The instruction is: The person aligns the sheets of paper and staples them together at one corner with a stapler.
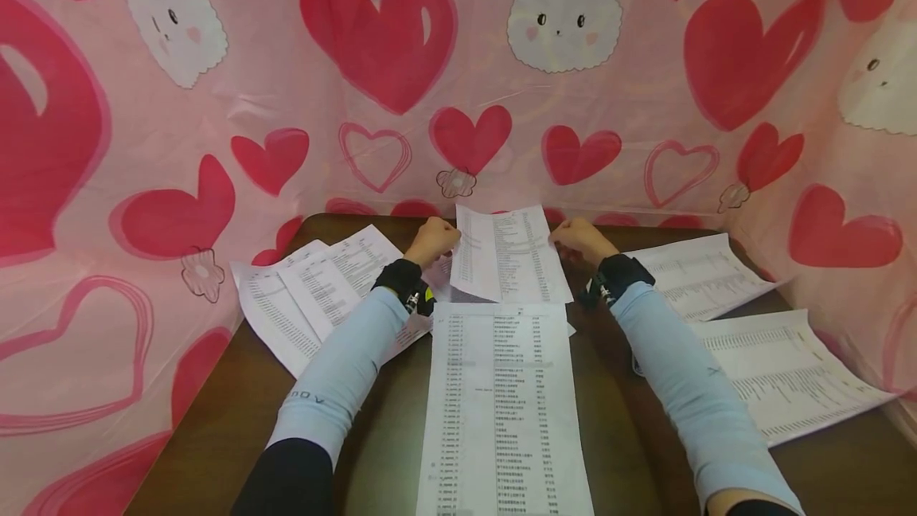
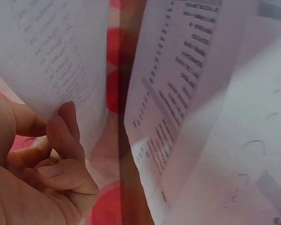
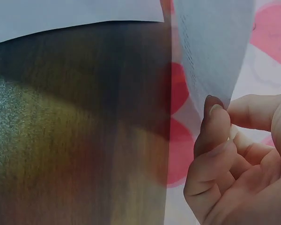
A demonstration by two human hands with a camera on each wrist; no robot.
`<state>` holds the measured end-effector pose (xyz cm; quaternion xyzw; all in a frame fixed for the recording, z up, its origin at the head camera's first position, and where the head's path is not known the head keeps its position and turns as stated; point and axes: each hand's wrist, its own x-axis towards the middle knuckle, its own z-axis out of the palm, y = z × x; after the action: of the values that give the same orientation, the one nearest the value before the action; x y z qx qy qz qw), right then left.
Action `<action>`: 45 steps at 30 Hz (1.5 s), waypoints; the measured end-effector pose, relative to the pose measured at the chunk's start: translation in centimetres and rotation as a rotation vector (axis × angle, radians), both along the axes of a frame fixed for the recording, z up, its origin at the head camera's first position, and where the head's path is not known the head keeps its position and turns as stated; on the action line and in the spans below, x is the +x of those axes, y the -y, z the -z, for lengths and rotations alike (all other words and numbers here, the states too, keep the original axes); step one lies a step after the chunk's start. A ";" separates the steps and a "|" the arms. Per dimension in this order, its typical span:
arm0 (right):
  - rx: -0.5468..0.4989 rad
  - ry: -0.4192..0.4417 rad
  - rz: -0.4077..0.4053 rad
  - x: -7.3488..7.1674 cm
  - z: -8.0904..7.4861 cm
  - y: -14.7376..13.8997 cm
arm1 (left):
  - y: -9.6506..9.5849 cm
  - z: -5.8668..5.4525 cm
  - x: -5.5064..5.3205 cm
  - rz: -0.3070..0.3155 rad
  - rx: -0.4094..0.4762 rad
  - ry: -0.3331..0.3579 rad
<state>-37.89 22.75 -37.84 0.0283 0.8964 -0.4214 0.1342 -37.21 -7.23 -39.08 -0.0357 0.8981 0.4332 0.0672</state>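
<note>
A printed sheet of paper [image 1: 512, 253] is held up near the table's far edge, between both hands. My left hand [image 1: 432, 241] pinches its left edge; in the left wrist view the thumb and fingers [image 2: 68, 122] close on the paper's margin. On the other side my right hand [image 1: 583, 239] pinches the right edge, and the right wrist view shows fingertips [image 3: 215, 110] gripping the sheet's side. Directly below, a long printed sheet [image 1: 505, 412] lies lengthwise between the forearms, its top edge close under the raised sheet.
Several overlapping printed sheets [image 1: 322, 293] lie at the left of the brown table [image 1: 215, 428]. To the right are an upper stack of printed paper [image 1: 698, 273] and a lower printed stack [image 1: 795, 377]. A pink heart-patterned curtain [image 1: 494, 62] rises behind the table.
</note>
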 end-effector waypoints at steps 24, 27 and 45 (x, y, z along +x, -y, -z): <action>-0.032 -0.043 -0.014 1.4 -1.3 -0.4 | 0.7 -2.2 1.2 0.058 0.020 -0.009; -0.036 -0.047 -0.014 2.0 -1.5 -0.5 | 1.1 -2.6 1.5 0.093 0.009 -0.008; -0.225 -0.069 -0.030 3.2 -2.0 -1.2 | 3.1 -4.3 2.9 0.180 0.022 0.078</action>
<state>-34.66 23.98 -35.85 -0.0150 0.8479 -0.5179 0.1121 -34.29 -10.36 -34.82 0.0292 0.8896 0.4334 0.1412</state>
